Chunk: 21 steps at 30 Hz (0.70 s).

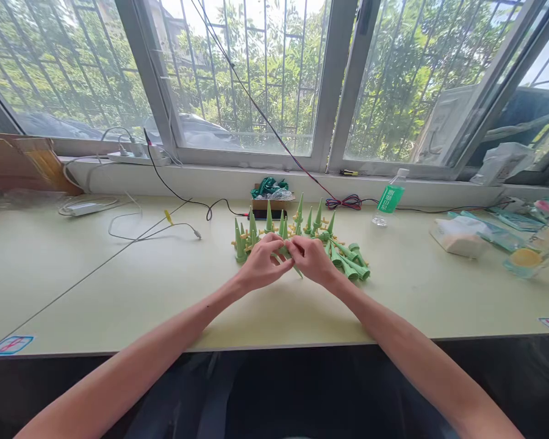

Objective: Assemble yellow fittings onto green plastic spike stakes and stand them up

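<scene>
My left hand [266,263] and my right hand [312,258] meet over the middle of the table, with fingertips pinched together. Between them is a green cone-shaped spike [298,271], its thin tip slanting down toward me. My fingers hide its wide end, so I cannot make out any small part there. Just beyond my hands, several similar green spikes [269,218] stand point up, with small yellow-orange pieces sticking out of their sides. Beside my right hand lies a pile of green spikes [349,262] on their sides, wide ends toward me.
Behind the spikes are a black phone [269,214] and a small cardboard box [274,204]. A water bottle [388,199] stands to the right, near bundled cable [348,202]. Loose white cable [165,227] lies left. Plastic packaging [526,250] sits far right.
</scene>
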Each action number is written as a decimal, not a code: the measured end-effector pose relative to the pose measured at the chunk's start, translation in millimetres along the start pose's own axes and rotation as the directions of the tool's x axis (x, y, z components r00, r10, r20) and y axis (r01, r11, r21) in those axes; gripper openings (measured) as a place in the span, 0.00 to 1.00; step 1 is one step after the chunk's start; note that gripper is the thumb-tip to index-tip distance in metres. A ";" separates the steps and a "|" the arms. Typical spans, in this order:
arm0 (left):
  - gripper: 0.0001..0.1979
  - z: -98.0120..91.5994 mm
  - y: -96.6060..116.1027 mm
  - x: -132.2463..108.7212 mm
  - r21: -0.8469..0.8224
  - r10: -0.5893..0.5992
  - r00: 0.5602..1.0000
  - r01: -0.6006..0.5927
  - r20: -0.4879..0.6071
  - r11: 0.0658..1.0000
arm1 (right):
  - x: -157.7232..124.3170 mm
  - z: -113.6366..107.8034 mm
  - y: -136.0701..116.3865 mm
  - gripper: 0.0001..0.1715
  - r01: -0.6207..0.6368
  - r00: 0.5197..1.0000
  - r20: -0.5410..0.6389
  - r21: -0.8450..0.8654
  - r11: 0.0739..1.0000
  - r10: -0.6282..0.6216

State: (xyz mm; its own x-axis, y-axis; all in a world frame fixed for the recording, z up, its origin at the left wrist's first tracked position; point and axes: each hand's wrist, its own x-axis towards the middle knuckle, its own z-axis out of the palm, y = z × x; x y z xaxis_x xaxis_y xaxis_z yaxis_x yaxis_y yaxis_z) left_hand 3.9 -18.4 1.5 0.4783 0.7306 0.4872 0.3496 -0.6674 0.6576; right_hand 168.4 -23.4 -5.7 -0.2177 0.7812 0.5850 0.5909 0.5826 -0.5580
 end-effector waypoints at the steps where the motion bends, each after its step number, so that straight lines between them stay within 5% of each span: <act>1: 0.09 0.0 0.0 -0.1 0.003 0.003 1.000 -0.003 0.002 1.000 | -0.1 -0.2 -0.1 0.19 0.001 1.000 0.001 0.001 1.000 -0.001; 21: 0.09 -0.5 1.2 0.2 0.028 0.013 1.000 -0.014 0.008 1.000 | -0.2 -0.8 -1.3 0.20 0.010 1.000 0.011 0.004 1.000 -0.010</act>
State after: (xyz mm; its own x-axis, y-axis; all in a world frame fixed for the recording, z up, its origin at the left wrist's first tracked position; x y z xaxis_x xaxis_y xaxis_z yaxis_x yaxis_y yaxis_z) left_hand 4.0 -18.9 2.7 0.4892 0.7205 0.4914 0.3653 -0.6809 0.6348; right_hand 168.3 -24.5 -4.5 -0.2320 0.7780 0.5839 0.5855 0.5911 -0.5548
